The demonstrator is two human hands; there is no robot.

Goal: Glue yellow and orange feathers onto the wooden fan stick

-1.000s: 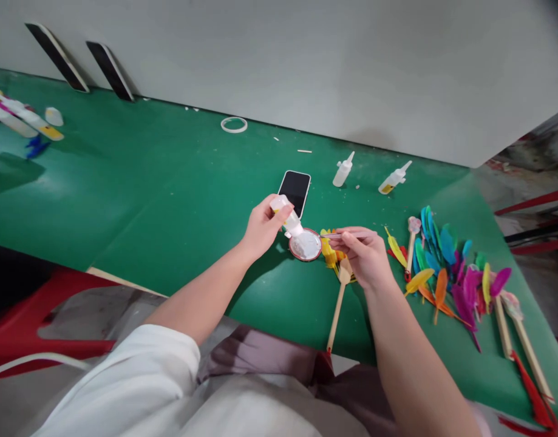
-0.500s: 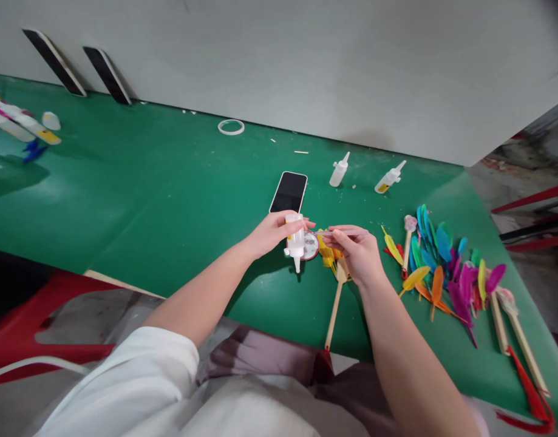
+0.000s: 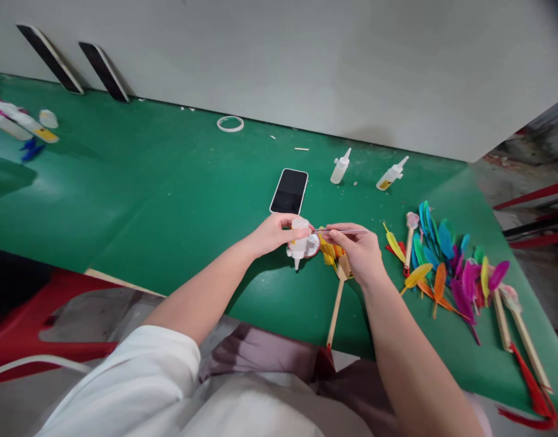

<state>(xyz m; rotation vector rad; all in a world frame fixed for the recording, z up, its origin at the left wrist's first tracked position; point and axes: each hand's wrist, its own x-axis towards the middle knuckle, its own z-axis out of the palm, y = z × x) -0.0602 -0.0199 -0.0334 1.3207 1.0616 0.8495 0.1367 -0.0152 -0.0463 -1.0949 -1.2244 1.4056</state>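
Note:
My left hand [image 3: 272,233] is closed round a small white glue bottle [image 3: 299,244], nozzle pointing down toward me, beside a round red-rimmed lid [image 3: 312,245] with white glue in it. My right hand [image 3: 358,250] pinches thin tweezers [image 3: 340,231] that point left toward the bottle. Under the right hand lies a wooden stick [image 3: 336,306] with yellow and orange feathers [image 3: 328,250] at its top end. Both hands hover just over the green table [image 3: 160,194].
A black phone [image 3: 289,190] lies just beyond the hands. Two more glue bottles [image 3: 340,167] [image 3: 391,174] lie near the wall, and a white ring [image 3: 230,124] further left. A heap of coloured feathers [image 3: 447,261] and finished sticks [image 3: 524,346] lies right. A red stool [image 3: 42,309] stands lower left.
My left hand has turned the glue bottle from tilted over the lid to nozzle-down and drawn it slightly toward me. The right hand with the tweezers has barely moved.

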